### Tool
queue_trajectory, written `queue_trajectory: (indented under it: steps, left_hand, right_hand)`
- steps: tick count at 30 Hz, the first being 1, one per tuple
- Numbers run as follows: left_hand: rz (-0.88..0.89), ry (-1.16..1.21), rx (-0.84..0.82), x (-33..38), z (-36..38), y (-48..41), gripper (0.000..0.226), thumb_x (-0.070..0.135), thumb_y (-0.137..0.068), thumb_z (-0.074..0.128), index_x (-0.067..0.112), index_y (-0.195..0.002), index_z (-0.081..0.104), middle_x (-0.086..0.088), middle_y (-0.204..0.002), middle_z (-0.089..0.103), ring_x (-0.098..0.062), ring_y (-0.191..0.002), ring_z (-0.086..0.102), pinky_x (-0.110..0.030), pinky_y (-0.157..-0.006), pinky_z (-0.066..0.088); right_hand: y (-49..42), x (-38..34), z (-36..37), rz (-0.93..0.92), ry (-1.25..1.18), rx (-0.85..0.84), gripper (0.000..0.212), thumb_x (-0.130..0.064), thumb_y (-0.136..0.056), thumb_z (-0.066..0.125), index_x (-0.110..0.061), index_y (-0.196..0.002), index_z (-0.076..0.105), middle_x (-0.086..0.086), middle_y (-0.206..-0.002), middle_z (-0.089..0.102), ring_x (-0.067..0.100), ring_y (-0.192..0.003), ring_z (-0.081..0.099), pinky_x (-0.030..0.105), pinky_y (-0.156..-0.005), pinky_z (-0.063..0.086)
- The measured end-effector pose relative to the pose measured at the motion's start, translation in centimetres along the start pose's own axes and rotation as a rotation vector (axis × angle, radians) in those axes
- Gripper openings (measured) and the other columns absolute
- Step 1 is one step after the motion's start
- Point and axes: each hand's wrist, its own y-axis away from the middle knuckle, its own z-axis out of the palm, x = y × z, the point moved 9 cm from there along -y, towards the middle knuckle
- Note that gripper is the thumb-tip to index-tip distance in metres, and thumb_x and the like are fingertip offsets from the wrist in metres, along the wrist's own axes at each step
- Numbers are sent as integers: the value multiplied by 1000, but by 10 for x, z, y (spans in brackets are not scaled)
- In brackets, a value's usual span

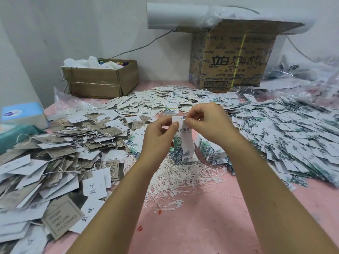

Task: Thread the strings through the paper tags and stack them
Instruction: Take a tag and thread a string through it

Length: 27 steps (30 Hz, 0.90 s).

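The left hand (157,139) grips a leaf-print tag (184,143) above the heap of strings (183,180) on the table (201,228); the right hand (207,123) pinches its top edge.

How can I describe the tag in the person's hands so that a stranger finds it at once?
Look at the middle of the pink table, where loose white strings lie in a heap. Just above it, the left hand and right hand hold a leaf-printed tag. It alone stands upright in the air; the other tags lie in piles.
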Motion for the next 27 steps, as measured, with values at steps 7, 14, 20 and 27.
queue_trajectory:
  steps: [7, 14, 20, 27]
  left_hand:
    - [31, -16, -30, 2, 4, 1, 30, 10, -93, 55, 36, -84, 66, 22, -70, 65, -18, -71, 54, -22, -52, 47]
    - [21, 65, -80, 0, 7, 0, 20, 16, -98, 47, 24, -97, 66, 4, -82, 62, -7, -66, 55, -16, -53, 45]
    - [-19, 148, -56, -6, 0, -3, 14, 4, -91, 56, 16, -89, 64, 4, -81, 64, -7, -66, 57, -15, -53, 45]
    - [-66, 93, -29, -14, -4, -5, 17, 5, -92, 56, 17, -80, 59, 1, -77, 59, -12, -66, 54, -23, -59, 46]
  right_hand:
    - [1, 0, -1, 6, 56, 16, 12, -14, -80, 63, -21, -70, 65, -14, -50, 44, 0, -46, 38, 11, -42, 26]
    - [0, 0, -2, -9, 25, 9, 14, -15, -83, 64, -22, -71, 64, -14, -45, 40, -5, -40, 41, 11, -41, 26]
    - [1, -6, 5, -58, -75, -42, 14, -13, -82, 67, -21, -72, 65, -11, -45, 40, -2, -39, 40, 11, -42, 28]
    - [2, -8, 13, -65, -105, -107, 14, -15, -82, 68, -22, -70, 66, -9, -47, 42, -2, -40, 39, 10, -41, 28]
